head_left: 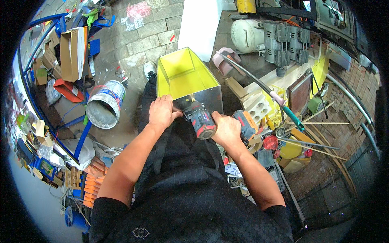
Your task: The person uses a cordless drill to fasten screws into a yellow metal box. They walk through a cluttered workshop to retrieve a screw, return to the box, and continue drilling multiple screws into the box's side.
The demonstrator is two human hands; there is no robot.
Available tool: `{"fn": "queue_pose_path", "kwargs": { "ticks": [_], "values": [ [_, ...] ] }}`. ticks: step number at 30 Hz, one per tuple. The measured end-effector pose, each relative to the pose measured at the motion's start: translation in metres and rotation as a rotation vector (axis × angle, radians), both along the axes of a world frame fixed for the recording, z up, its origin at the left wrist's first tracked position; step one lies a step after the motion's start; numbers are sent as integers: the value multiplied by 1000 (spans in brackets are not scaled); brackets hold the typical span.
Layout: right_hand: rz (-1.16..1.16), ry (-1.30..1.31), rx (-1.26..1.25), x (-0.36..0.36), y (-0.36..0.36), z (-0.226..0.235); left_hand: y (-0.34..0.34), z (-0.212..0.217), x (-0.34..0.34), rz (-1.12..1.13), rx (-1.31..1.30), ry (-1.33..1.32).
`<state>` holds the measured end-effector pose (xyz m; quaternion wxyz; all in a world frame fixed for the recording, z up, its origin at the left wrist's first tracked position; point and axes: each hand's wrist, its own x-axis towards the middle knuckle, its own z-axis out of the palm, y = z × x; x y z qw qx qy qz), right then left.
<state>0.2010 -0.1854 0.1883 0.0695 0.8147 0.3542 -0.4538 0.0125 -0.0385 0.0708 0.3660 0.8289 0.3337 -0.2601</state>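
Observation:
A box-shaped piece with a bright yellow inside and a dark outer side rests in front of my body, its open top facing up. My left hand grips its near left rim, thumb toward the near wall. In my right hand is a cordless drill, red, grey and black, fingers wrapped round its handle. The drill's front end points at the box's near wall, close to the rim; whether its tip touches the wall I cannot tell. Its battery sticks out to the right.
A white bucket lies tipped at left, near cardboard boxes and a blue metal frame. To the right are a white tank compressor, a long pole with a green grip, wooden strips and clutter. A white sheet lies ahead.

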Motion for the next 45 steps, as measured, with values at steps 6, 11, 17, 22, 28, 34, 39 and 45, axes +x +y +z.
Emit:
{"fn": "queue_pose_path", "kwargs": {
  "ticks": [6,11,17,22,28,34,39,45],
  "values": [
    [-70,-2,-27,-4,3,3,2,0,-3,10,-23,-2],
    [-145,-7,-80,-7,5,4,2,0,-2,3,-19,-9],
    [-260,-20,-46,-16,4,6,4,2,-4,20,-24,-11],
    [-251,-18,-104,-17,9,6,5,0,-5,24,-44,-2],
    [-306,-27,-62,-18,0,2,5,4,0,26,-67,28],
    [-321,-54,-77,-24,0,1,4,2,-4,34,-54,3],
    [-414,-18,-80,-25,0,2,7,5,0,27,-85,40],
    [-433,-11,-95,-30,2,0,6,4,-2,26,-69,41]
  ]
}}
